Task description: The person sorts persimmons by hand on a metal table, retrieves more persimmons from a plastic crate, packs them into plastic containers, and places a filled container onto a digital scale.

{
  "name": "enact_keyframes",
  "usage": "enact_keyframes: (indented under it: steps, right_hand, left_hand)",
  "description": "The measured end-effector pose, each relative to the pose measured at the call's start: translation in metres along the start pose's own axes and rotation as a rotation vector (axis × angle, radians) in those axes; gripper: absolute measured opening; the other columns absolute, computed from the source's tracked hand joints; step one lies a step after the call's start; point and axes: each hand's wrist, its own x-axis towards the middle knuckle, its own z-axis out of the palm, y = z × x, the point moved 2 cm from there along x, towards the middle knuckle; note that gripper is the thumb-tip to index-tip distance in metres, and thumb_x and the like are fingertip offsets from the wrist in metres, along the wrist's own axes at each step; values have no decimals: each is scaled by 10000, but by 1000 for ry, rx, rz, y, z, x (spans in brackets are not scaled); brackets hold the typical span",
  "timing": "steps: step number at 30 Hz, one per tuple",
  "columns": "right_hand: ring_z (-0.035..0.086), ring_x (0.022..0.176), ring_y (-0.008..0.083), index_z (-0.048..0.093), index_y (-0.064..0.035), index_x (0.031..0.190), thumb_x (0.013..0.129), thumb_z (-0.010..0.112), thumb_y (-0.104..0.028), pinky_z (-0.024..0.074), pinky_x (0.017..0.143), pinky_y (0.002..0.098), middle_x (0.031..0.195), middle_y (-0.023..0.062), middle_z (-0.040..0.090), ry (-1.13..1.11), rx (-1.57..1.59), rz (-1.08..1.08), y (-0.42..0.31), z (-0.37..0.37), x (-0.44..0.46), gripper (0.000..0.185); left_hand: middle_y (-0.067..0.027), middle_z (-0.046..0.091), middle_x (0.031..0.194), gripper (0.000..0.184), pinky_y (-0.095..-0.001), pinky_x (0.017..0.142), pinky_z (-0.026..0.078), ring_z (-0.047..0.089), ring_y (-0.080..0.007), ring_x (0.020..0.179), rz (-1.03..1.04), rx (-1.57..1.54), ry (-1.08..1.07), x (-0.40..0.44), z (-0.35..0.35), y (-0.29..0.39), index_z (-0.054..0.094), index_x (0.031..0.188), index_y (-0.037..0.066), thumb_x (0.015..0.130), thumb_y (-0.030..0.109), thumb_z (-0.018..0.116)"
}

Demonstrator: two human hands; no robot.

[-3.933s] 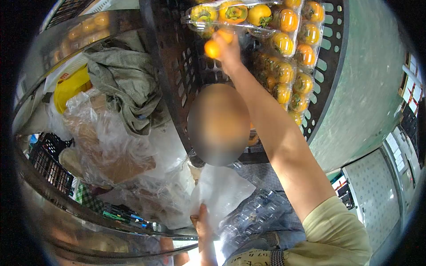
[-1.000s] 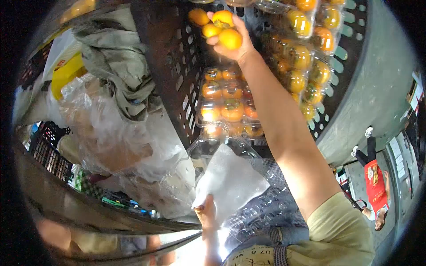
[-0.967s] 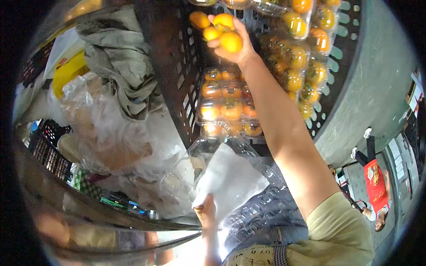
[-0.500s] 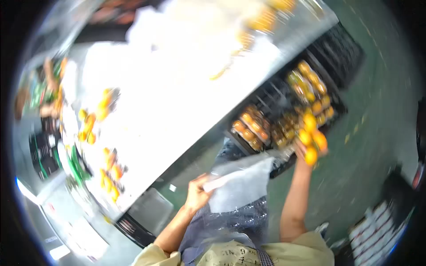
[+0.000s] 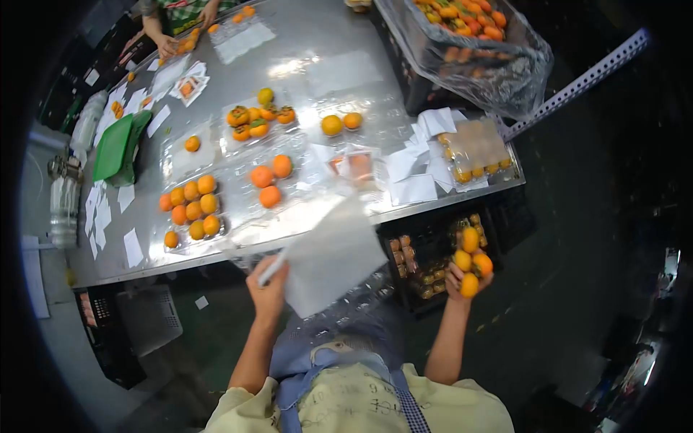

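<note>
My left hand (image 5: 268,289) is closed on the edge of a white foam sheet (image 5: 336,256), which hangs in front of my apron with a clear plastic tray (image 5: 354,299) behind and below it. My right hand (image 5: 462,281), at the right past the table's edge, grips several orange persimmons (image 5: 471,260). Beneath it a black crate (image 5: 415,289) holds clear packs of persimmons (image 5: 403,256). On the metal table (image 5: 289,234), persimmons (image 5: 193,206) sit in clear trays, some in rows, others in loose groups.
A plastic-lined crate of persimmons (image 5: 480,79) stands at the back right beside a perforated metal bar (image 5: 577,83). White papers (image 5: 415,169) and a closed pack (image 5: 473,148) lie near the right corner. A green basket (image 5: 119,148) is at the left. A co-worker's hands (image 5: 167,45) touch fruit at the far left.
The view has swung up from the crate to the table. My right hand has come out of the crate with the persimmons; my left hand has stayed on the foam sheet.
</note>
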Motion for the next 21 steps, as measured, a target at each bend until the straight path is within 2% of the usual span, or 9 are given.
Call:
enact_keyframes:
  steps: [5,7,9,10,12,13,15,19,21]
  right_hand:
    - [451,674,210,534,-158,1201,792,616,-429,357,452,254,1005,85,497,40,89,243,128,38,66,498]
    - [441,664,189,512,-173,1231,816,573,-462,342,462,251,984,82,502,113,-3,308,172,51,90,509]
    - [466,657,187,509,-177,1216,833,549,-480,359,455,253,943,69,514,116,-38,366,213,69,115,490]
    - [477,698,170,516,-209,1235,829,565,-482,357,482,233,1033,49,506,30,-110,450,227,69,134,492]
    - [501,689,162,528,-209,1202,825,574,-491,371,473,223,1019,56,515,33,-282,465,251,72,164,473]
    - [518,690,163,533,-207,1185,820,582,-497,379,469,220,1016,60,521,52,-300,476,261,70,179,469]
    - [563,680,176,542,-198,1140,801,623,-490,427,469,239,958,58,555,112,-408,504,276,75,207,454]
    - [583,691,162,590,-156,1043,768,709,-421,485,568,256,866,15,595,265,-686,586,288,55,260,400]
    - [580,697,157,593,-150,1028,772,711,-404,487,588,252,868,9,599,281,-807,626,286,47,277,379]
  left_hand:
    - [-33,635,870,136,-237,708,450,563,-88,773,-14,-88,431,-23,-152,-10,647,939,-37,851,65,631]
    - [-71,646,900,176,-253,693,486,596,-112,754,-71,-239,598,-40,-203,-8,634,973,-68,868,73,617]
    - [-81,643,945,206,-258,718,493,602,-125,787,-30,-237,727,-59,-253,-17,628,993,-72,877,99,615]
    - [-85,639,973,219,-262,734,494,602,-131,812,-22,-251,779,-68,-273,-15,622,1009,-69,880,109,614]
    - [-99,617,1048,275,-275,776,490,595,-152,885,4,-311,867,-88,-314,-38,592,1075,-69,883,127,613]
    - [-114,594,1106,333,-291,814,483,585,-172,932,-29,-319,916,-96,-321,-31,558,1128,-76,885,146,613]
    - [-120,590,1115,354,-296,818,482,585,-180,934,-4,-322,1000,-110,-332,-32,552,1134,-83,888,165,612]
    - [-137,581,1134,401,-309,837,472,579,-199,962,-42,-293,1177,-134,-336,-31,540,1150,-87,888,207,612]
    - [-145,576,1147,423,-314,850,470,577,-209,975,-68,-304,1248,-144,-330,-35,525,1174,-84,886,213,611]
